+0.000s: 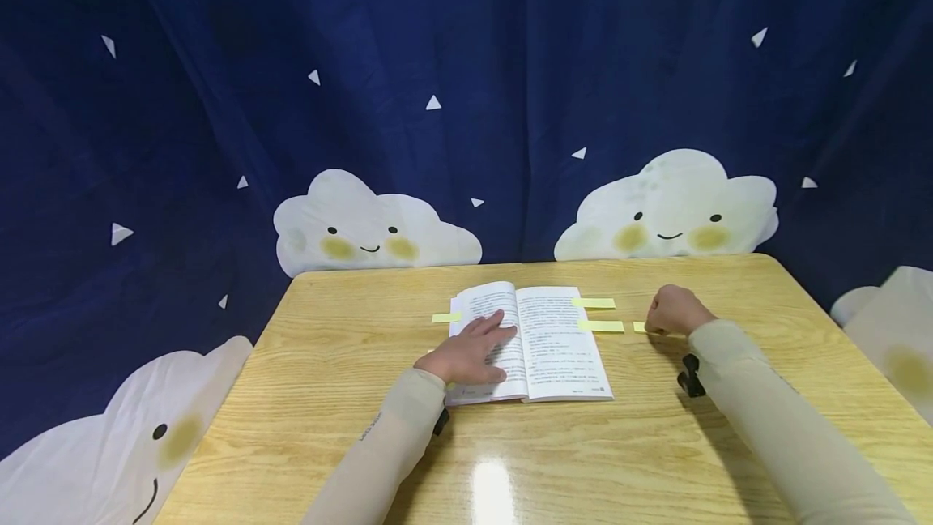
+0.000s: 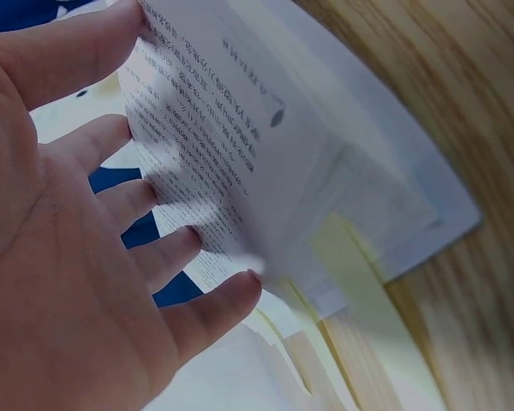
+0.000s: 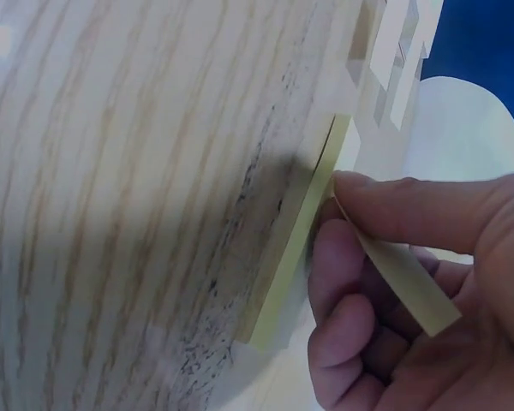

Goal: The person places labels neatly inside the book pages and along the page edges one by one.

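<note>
An open book [image 1: 561,359] lies on the wooden table with its printed pages facing up. Fingers spread, my left hand [image 1: 470,351] rests on the left page; the left wrist view shows the straight fingers touching the page [image 2: 197,120]. To the right of the book, my right hand [image 1: 674,310] is low over the table. In the right wrist view, its thumb and finger pinch a yellow sticky strip [image 3: 415,295]. Right beside these fingertips is a thin pad of yellow sticky notes [image 3: 295,244] on the table; whether the strip is still attached cannot be told.
Yellow sticky tabs [image 1: 601,326] stick out from the book's right edge, and another tab [image 1: 443,317] from its left edge. The wooden table [image 1: 350,330] extends around the book. Behind it hangs a dark blue curtain [image 1: 437,39] with white clouds.
</note>
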A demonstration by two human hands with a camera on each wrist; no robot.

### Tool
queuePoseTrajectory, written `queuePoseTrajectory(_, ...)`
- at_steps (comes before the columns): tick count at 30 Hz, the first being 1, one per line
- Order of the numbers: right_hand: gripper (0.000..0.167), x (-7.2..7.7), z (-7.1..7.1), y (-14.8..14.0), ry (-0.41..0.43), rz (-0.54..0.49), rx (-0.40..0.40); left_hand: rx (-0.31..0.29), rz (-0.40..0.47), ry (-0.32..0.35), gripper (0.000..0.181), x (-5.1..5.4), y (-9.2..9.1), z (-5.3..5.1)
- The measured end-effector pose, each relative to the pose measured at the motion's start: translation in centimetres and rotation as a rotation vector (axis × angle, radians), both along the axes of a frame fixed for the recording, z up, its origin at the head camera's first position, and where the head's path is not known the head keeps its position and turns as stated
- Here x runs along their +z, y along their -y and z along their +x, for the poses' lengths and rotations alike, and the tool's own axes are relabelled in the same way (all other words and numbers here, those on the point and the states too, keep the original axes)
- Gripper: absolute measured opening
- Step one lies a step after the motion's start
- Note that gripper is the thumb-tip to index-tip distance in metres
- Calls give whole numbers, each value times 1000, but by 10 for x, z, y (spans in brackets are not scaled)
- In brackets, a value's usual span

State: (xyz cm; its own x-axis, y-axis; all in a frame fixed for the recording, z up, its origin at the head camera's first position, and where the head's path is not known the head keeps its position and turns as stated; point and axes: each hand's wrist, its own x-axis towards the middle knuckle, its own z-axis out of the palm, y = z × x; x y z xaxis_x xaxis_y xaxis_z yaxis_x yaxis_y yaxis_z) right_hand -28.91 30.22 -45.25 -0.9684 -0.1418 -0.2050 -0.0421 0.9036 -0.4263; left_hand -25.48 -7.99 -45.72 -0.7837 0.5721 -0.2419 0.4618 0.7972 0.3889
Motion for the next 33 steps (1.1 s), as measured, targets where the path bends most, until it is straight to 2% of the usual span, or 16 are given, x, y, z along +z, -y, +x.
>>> queuePoseTrajectory(5, 33, 1, 0, -1, 33, -29, -26, -6, -4, -8, 72, 0, 0, 0)
queuePoseTrajectory(15, 33, 2, 0, -3, 35, -48, -7, -1, 2, 7, 72, 2, 0, 2)
queuePoseTrajectory(33, 31, -1, -2, -4, 37, -18, 4, -9, 0, -5, 71, 3, 1, 2)
